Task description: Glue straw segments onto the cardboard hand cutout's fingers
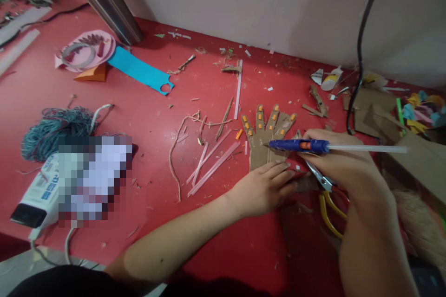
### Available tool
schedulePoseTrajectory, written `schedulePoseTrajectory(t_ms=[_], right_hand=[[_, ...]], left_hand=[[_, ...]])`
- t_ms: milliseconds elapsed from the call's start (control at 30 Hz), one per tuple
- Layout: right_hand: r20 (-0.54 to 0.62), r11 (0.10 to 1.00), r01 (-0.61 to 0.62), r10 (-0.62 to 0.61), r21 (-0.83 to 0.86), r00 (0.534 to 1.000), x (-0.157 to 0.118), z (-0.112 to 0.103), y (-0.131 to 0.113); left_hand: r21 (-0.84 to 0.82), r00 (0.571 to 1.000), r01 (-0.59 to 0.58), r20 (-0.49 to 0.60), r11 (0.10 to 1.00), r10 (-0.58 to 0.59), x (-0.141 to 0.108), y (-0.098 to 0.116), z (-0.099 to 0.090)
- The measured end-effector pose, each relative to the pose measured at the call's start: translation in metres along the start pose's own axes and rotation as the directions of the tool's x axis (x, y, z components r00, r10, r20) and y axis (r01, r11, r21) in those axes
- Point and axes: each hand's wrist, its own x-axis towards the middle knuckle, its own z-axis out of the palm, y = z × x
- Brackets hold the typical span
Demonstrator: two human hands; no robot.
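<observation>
A brown cardboard hand cutout (pixel 259 146) lies on the red table, with short orange tube pieces (pixel 260 117) set along its fingers. My left hand (pixel 266 188) holds its wrist end down, fingers bent and close together; the thumb is hidden. In my right hand (pixel 334 155) is a blue hot glue gun (pixel 296 145), its nozzle pointing left over the cutout's palm. A clear glue stick (pixel 369 148) sticks out of its back. One loose orange tube piece (pixel 239 134) lies left of the cutout. Scissors with yellow handles (pixel 327 202) lie under my right forearm, partly hidden.
Clear glue sticks or straws (pixel 212 169) and twine (pixel 171 158) lie left of the cutout. Farther left are teal yarn (pixel 57 132), a white device (pixel 49 190) and a blue strip (pixel 139 69). A black cable (pixel 362 41) hangs at right near cardboard pieces (pixel 421 158).
</observation>
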Motion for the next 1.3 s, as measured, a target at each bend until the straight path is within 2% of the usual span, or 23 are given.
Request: schedulePoseTrajectory(t_ms=[100, 267, 467, 533, 633, 733, 867, 1000, 1300], right_hand=[[-0.005, 0.999, 0.037, -0.037, 0.031, 0.999, 0.0004, 0.0002, 0.0018], [-0.003, 0.999, 0.016, -0.016, 0.041, 1.000, 0.0009, -0.0008, -0.0008], [0.046, 0.996, 0.006, -0.010, 0.086, 0.999, 0.0002, -0.0011, -0.0010], [0.048, 0.996, 0.009, -0.013, 0.086, 0.999, -0.0003, -0.0013, -0.0010], [0.036, 1.000, -0.013, 0.012, 0.023, 0.999, -0.0010, -0.0024, -0.0036], [0.006, 0.999, -0.024, 0.024, -0.045, 1.000, -0.0011, -0.0033, -0.0067], [-0.011, 0.999, -0.015, 0.014, -0.036, 1.000, -0.0002, -0.0024, -0.0062], [-0.030, 1.000, -0.005, 0.004, -0.018, 1.000, -0.0009, -0.0011, -0.0040], [-0.055, 0.991, -0.021, 0.014, -0.129, 0.998, 0.0023, 0.0025, -0.0022]], left_hand=[[0.001, 1.000, 0.001, 0.000, 1.000, -0.001, 0.0000, 0.0002, 0.0010], [0.004, 0.999, -0.009, -0.046, 1.000, 0.010, -0.0008, 0.0004, 0.0022], [-0.017, 0.999, -0.006, 0.033, 1.000, 0.007, -0.0003, 0.0002, 0.0009], [-0.014, 1.000, -0.003, 0.022, 1.000, 0.004, -0.0001, 0.0001, 0.0007], [-0.013, 1.000, -0.001, 0.012, 1.000, 0.001, 0.0000, 0.0000, 0.0006], [-0.017, 0.999, -0.001, 0.047, 1.000, 0.001, 0.0001, -0.0001, 0.0003], [-0.025, 0.998, 0.005, 0.063, 1.000, -0.003, 0.0003, 0.0000, 0.0006], [-0.020, 1.000, 0.003, 0.021, 1.000, -0.003, 0.0004, 0.0003, 0.0007], [-0.009, 0.999, -0.013, 0.041, 1.000, 0.013, -0.0009, -0.0004, 0.0009]])
